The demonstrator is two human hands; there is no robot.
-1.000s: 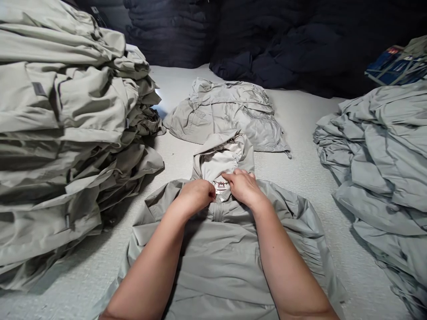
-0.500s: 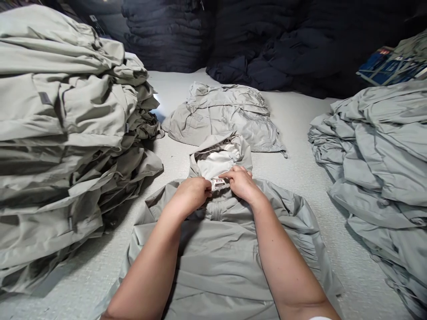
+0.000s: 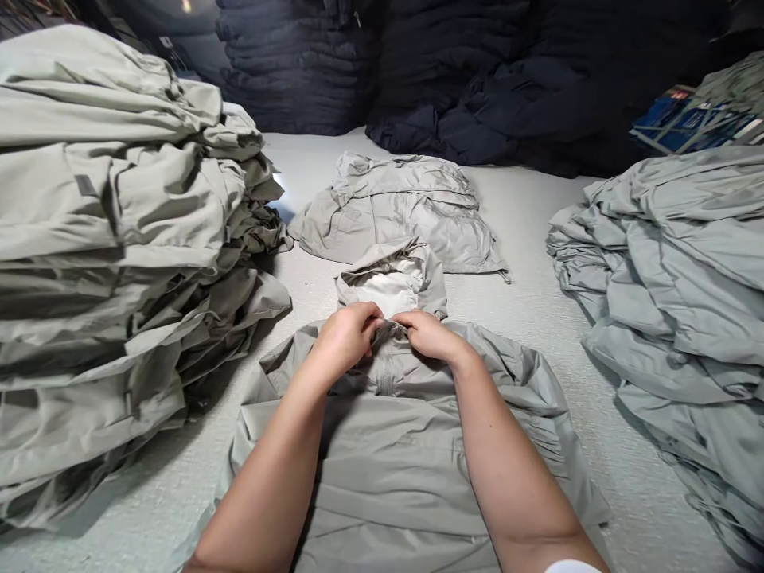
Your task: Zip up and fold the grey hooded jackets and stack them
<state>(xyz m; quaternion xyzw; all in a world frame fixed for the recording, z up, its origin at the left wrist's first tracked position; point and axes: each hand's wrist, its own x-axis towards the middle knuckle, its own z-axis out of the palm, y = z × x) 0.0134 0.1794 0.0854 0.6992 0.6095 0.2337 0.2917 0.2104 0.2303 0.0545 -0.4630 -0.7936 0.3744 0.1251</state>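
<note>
A grey-green hooded jacket [image 3: 394, 461] lies front side up before me, its hood [image 3: 426, 278] spread away from me with the pale lining showing. At the collar, my left hand [image 3: 349, 338] pinches the neckline fabric between thumb and fingers. Close beside it, my right hand [image 3: 433, 334] grips the same collar edge, the fingertips of both hands nearly meeting. The front zip [image 3: 387, 374] runs down from the collar just below my hands. What lies inside the neck opening is mostly covered by the fingers and fabric.
Tall piles of similar garments stand on the left [image 3: 137, 263] and the right [image 3: 686, 278]. Another folded garment [image 3: 406, 207] lies beyond the hood on the white table [image 3: 519, 199]. Dark garment stacks [image 3: 454, 87] line the back, and a blue strapped bundle [image 3: 680, 119] sits at the far right.
Both hands have drawn the collar edges together at the neck. The white label seen between them before is now covered. The left hand has moved slightly up.
</note>
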